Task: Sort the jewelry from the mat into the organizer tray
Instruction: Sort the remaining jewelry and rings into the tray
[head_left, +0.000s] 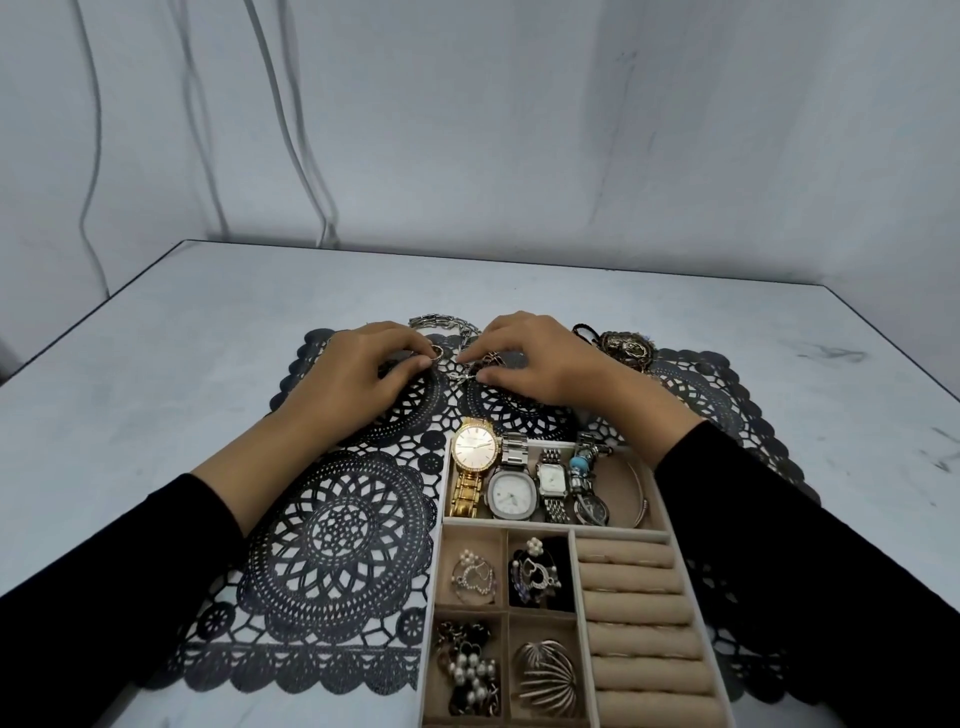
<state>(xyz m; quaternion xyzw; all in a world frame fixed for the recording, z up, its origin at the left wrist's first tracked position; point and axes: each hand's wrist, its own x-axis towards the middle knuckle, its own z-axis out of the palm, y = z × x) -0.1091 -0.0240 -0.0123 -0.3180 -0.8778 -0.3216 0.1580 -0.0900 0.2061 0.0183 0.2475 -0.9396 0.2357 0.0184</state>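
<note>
Tray (566, 526), at 5 o'clock on the mat (332, 535): mostly stocked. Long top compartment holds a gold watch (474, 452), three silver watches, a beaded bracelet (579, 467) and a thin bangle (640, 491). Four small compartments below carry brooches and pearl earrings. Ring rolls (641, 618) on the right side appear to hold a few thin rings, too small to be sure.

Left on the mat, at 12 o'clock: a small tangle of chains (470, 366) between the hands, a silver link bracelet (441, 323) just behind them, and a dark heap of pieces (626, 349) toward 1 o'clock.

Left hand (363, 366): pinching a ring (435, 352) between thumb and forefinger, just above the mat.

Right hand (535, 361): fingers curled down, tips pressed on the tangle; whether anything is gripped cannot be told.

Judged state: well past halfway, the far cluster outstanding.
</note>
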